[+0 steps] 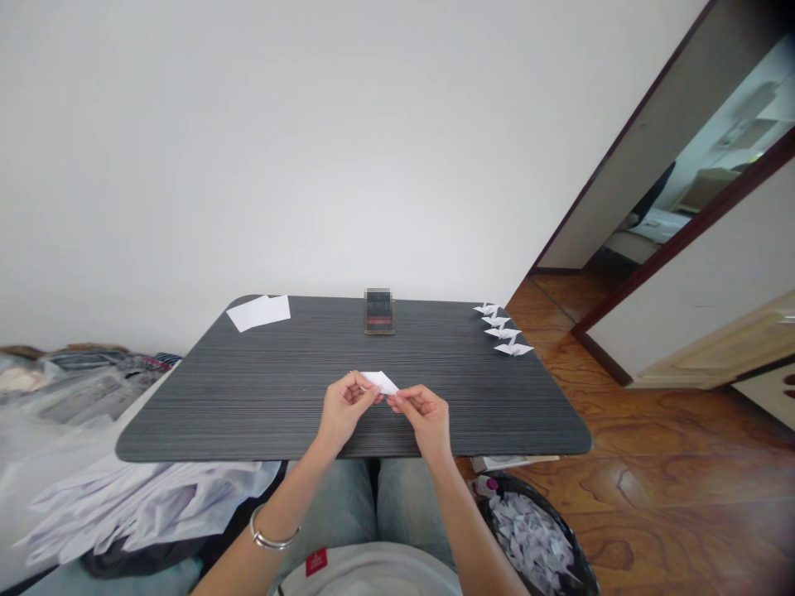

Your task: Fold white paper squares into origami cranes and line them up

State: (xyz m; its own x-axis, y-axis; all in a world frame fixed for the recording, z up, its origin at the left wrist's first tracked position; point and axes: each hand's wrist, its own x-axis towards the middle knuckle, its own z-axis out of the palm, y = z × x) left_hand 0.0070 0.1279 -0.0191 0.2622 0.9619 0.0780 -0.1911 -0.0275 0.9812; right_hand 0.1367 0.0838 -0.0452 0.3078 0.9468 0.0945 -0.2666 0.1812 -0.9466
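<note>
A small piece of folded white paper [381, 381] is held just above the dark table, close to its front edge. My left hand [345, 409] pinches its left side between thumb and fingers. At the lower right corner, the fingertips of my right hand [427, 414] close on the same paper. The finer creases are too small to make out. Several folded paper cranes [513, 348] stand in a row at the table's right side. Flat white paper sheets [259, 312] lie overlapping at the far left.
The dark table [298, 356] stands against a white wall. A phone-like device [379, 311] rests at its back middle. Below right is a black-lined bin [575, 538] filled with folded white paper pieces. White cloth [155, 505] and plastic-wrapped items [55, 406] lie at the left.
</note>
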